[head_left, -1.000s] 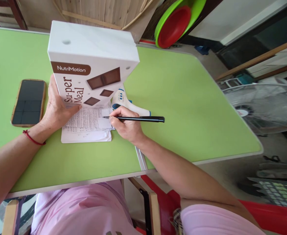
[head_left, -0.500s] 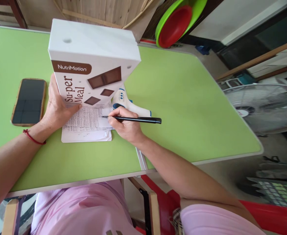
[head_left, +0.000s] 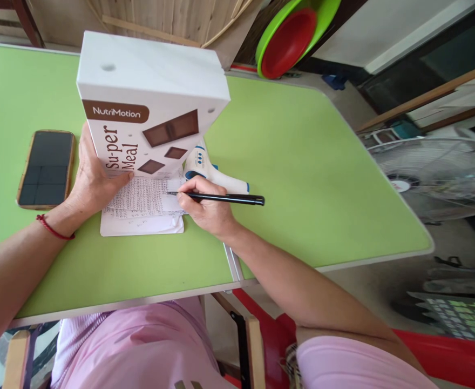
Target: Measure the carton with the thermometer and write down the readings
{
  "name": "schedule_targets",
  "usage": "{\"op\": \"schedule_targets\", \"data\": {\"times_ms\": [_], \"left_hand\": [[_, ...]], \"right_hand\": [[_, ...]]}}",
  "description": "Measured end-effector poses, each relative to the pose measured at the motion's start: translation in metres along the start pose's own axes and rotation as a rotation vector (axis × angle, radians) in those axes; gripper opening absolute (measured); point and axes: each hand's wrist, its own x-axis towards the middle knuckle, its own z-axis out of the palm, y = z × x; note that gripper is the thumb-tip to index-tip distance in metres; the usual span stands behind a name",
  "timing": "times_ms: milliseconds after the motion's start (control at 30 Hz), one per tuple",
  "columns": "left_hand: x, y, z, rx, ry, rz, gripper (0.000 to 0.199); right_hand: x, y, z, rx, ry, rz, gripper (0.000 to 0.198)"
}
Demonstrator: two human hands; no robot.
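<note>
My left hand [head_left: 94, 175] grips the lower left side of a white box [head_left: 152, 86] printed "NutriMotion Su-per Meal"; the thumb lies across its front and the other fingers go behind it, partly hidden. The box stands upright on the table. In my right hand [head_left: 209, 210] is a black pen [head_left: 237, 199], pinched between thumb and fingers, its tip at the handwritten paper [head_left: 140, 197] in front of the box. Small dense writing covers much of that sheet, which lies over more white paper [head_left: 148, 227]. A white and blue infrared thermometer [head_left: 221, 180] lies just beyond my right hand.
A smartphone [head_left: 46, 169] with a dark screen lies left of my left hand on the green table [head_left: 302, 162]. Beyond the table are green and red basins [head_left: 288, 43] and, at right, a standing fan [head_left: 432, 178]. A metal seam crosses the table near my right wrist.
The whole view has shifted very slightly, so everything sits a little farther left. Both hands, the box and the pen otherwise keep their places.
</note>
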Motion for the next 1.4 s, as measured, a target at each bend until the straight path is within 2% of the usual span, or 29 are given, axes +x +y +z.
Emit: {"op": "schedule_targets", "data": {"times_ms": [267,600,700,900,1000,1233,1400], "left_hand": [[0.000,0.001,0.001,-0.005,0.010,0.005,0.090],[0.001,-0.002,-0.001,0.026,-0.041,-0.018,0.093],[0.000,-0.001,-0.001,0.013,-0.017,-0.022,0.091],[0.001,0.000,-0.003,0.007,-0.061,-0.082,0.094],[0.001,0.004,-0.004,0.005,-0.045,-0.101,0.095],[0.001,0.008,-0.001,-0.068,-0.004,-0.075,0.089],[0.001,0.005,-0.001,-0.052,-0.025,-0.066,0.090]], "right_hand": [[-0.001,0.002,0.000,-0.013,-0.006,0.015,0.009],[-0.001,0.001,-0.001,0.026,-0.028,0.010,0.008],[-0.001,0.001,-0.001,0.014,-0.040,0.036,0.007],[-0.001,0.002,0.000,0.032,-0.016,0.024,0.007],[-0.001,0.001,0.001,0.038,-0.011,0.035,0.007],[-0.003,-0.001,0.000,0.028,-0.008,0.054,0.008],[-0.003,0.001,-0.001,0.022,-0.013,0.050,0.009]]}}
